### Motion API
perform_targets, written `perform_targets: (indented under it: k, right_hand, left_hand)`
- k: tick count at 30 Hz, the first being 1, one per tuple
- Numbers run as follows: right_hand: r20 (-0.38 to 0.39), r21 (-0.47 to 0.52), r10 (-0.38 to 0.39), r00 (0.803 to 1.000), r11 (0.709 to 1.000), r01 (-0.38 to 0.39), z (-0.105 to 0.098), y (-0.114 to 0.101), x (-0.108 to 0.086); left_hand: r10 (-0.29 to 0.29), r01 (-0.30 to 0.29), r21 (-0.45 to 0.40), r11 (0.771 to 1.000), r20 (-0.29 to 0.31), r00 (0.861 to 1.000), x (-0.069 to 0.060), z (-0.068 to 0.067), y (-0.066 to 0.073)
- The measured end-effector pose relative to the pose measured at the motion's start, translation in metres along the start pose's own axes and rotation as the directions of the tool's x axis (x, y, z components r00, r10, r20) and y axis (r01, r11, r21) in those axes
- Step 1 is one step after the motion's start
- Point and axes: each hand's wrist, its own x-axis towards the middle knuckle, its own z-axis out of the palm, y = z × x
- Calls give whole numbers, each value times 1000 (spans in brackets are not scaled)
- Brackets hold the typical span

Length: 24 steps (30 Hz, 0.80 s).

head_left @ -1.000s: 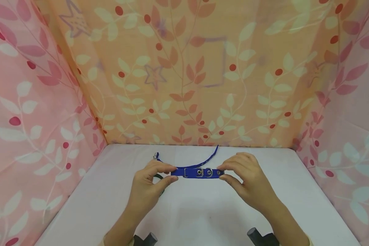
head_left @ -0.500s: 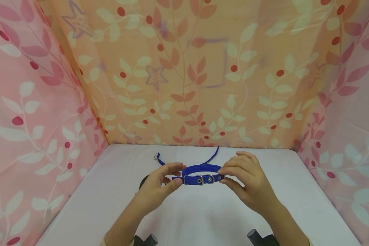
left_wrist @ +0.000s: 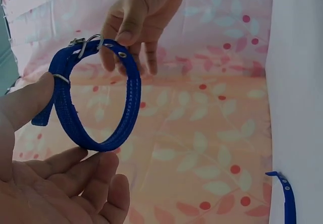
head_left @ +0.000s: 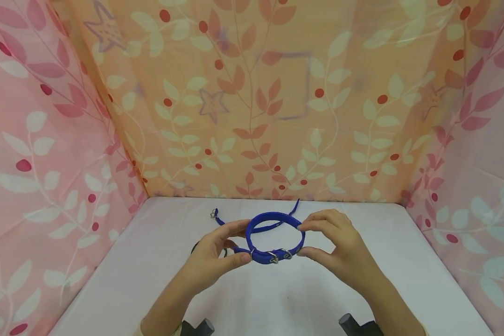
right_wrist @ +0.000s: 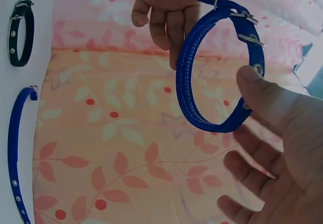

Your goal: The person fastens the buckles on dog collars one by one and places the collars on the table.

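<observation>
Head view: The blue collar (head_left: 273, 216) is fastened into a loop and held clear of the table (head_left: 285, 303), between the two hands. The left hand (head_left: 212, 254) grips the loop's left side, thumb low and forefinger high; the right hand (head_left: 336, 240) grips the right side likewise. Both hands are part-closed, with a wide gap between thumb and forefinger spanned by the collar. Gripping opposite sides likely supports the band evenly and leaves its round outline visible. A blue strap (head_left: 269, 227) lies behind on the table, probably set back to leave room for handling.

Left wrist view: The left thumb presses beside the metal keeper (left_wrist: 61, 77), where the collar's free end (left_wrist: 40, 117) projects; fingertips meet the lower edge. This hold probably steadies the loose end. The buckle (left_wrist: 76, 41) sits between the hands, uncovered by either thumb.

Right wrist view: The right thumb rests on the band beside an eyelet, forefinger beneath, remaining fingers spread away, apparently so that the loop is not squeezed flat. A dark collar (right_wrist: 30, 37) lies on the table near the strap, well apart from the held collar.
</observation>
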Motion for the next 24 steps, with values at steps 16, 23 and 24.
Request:
perform_targets:
  k: [16,23,24]
  right_hand:
    - [225,49,500,837,852,-522,12,21,-8]
    - [352,128,621,700,709,-694,40,63,-22]
    - [361,129,630,688,697,-705,44,68,-25]
  left_hand:
    - [0,9,73,997,-116,993,18,12,-28]
    - [-123,139,120,983,-137,983,32,24,-63]
    - [-143,161,135,978,-132,981,33,25,-68]
